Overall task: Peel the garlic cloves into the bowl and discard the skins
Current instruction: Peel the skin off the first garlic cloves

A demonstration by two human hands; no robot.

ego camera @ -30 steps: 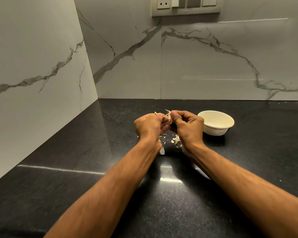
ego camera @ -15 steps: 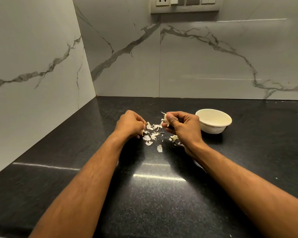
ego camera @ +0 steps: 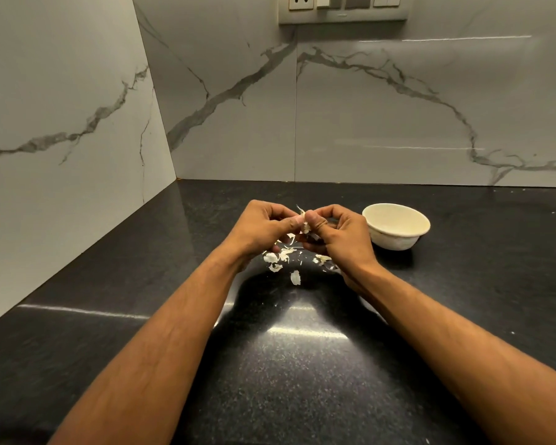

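Pinching one garlic clove (ego camera: 305, 227) together, left hand (ego camera: 264, 227) and right hand (ego camera: 342, 234) meet above skins (ego camera: 281, 258); a bowl (ego camera: 396, 225) sits beside the right.

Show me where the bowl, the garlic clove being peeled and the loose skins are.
bowl (ego camera: 395, 242): head view, on its outer wall.
garlic clove (ego camera: 305, 227): head view, the pale bit showing between both thumbs.
loose skins (ego camera: 295, 277): head view, on one flake lying on the counter below the hands.
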